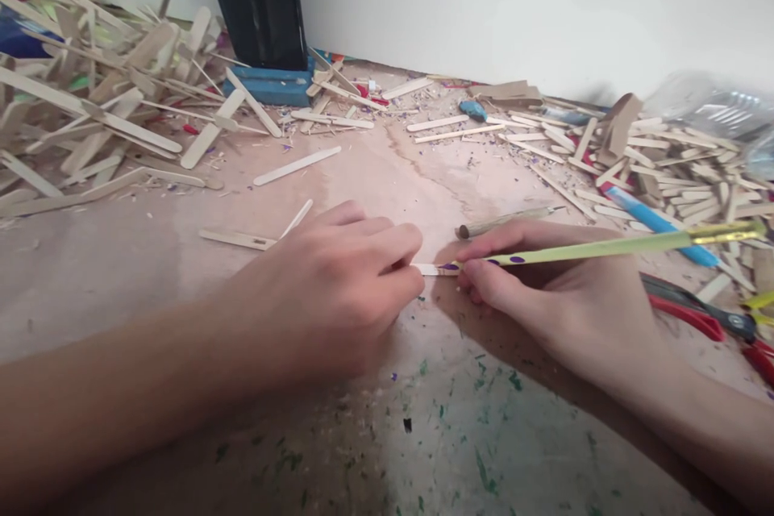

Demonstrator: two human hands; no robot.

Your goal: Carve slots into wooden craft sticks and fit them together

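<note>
My left hand [356,282] is closed on a wooden craft stick [427,269], its short end showing past my thumb and forefinger. A pale yellow pencil with purple spots [580,251] is pinched in my right hand [562,290]. The pencil's point meets the stick's end, where dark marks show; its gold ferrule points to the right. Just behind my right fingers lies a thin grey-brown wooden tool with a fine metal tip [505,222]. To the left of my left hand, a notched craft stick [235,239] and another narrow stick [296,218] lie on the table.
A large heap of craft sticks [121,105] covers the back left. A black upright post [257,0] stands on a blue base [272,86]. More sticks [683,169] pile up at right, with a blue tube-like item [659,222] and red-handled scissors [689,316]. Shavings litter the table [375,169].
</note>
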